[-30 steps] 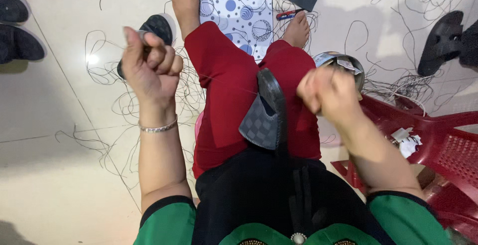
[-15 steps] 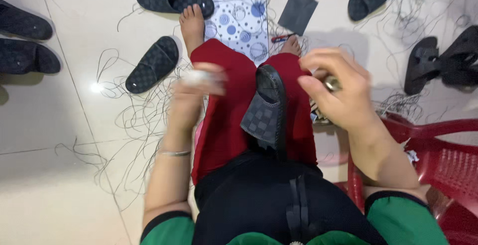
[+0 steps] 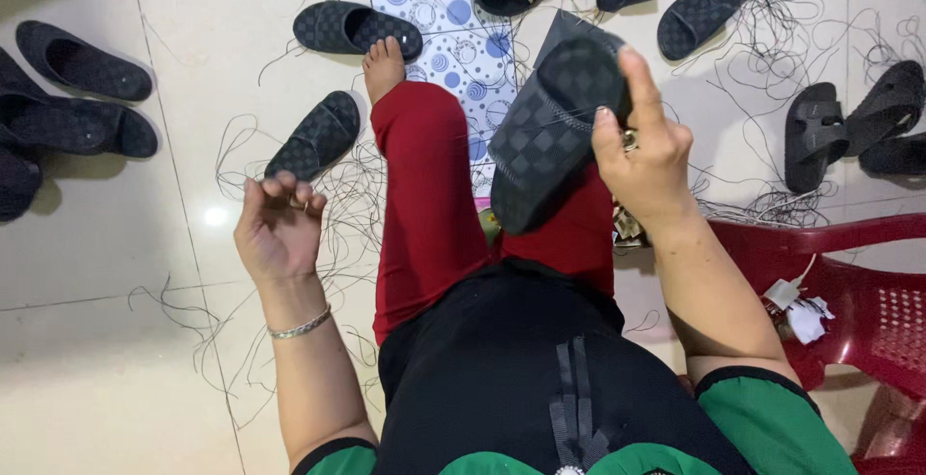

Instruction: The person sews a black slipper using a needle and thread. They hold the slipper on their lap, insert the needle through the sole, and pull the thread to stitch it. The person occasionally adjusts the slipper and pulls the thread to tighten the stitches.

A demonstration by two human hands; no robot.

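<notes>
At centre right of the frame, the right hand [image 3: 644, 162] grips a dark checkered slipper [image 3: 555, 128], raised above the red-trousered lap [image 3: 434, 205]. At centre left, the left hand [image 3: 280, 229] has its fingertips pinched together, seemingly on a thin thread, too fine to confirm. Loose threads [image 3: 328, 195] litter the floor [image 3: 116, 244] among other slippers [image 3: 313, 135]; a red plastic chair [image 3: 849, 282] stands lower right. Judged step: trimming or pulling stray thread; next calls for a steady hold on the slipper.

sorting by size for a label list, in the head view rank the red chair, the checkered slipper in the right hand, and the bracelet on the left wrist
1. red chair, partly cut off
2. checkered slipper, held in the right hand; nearness to the camera may enlarge it
3. bracelet, left hand
</notes>
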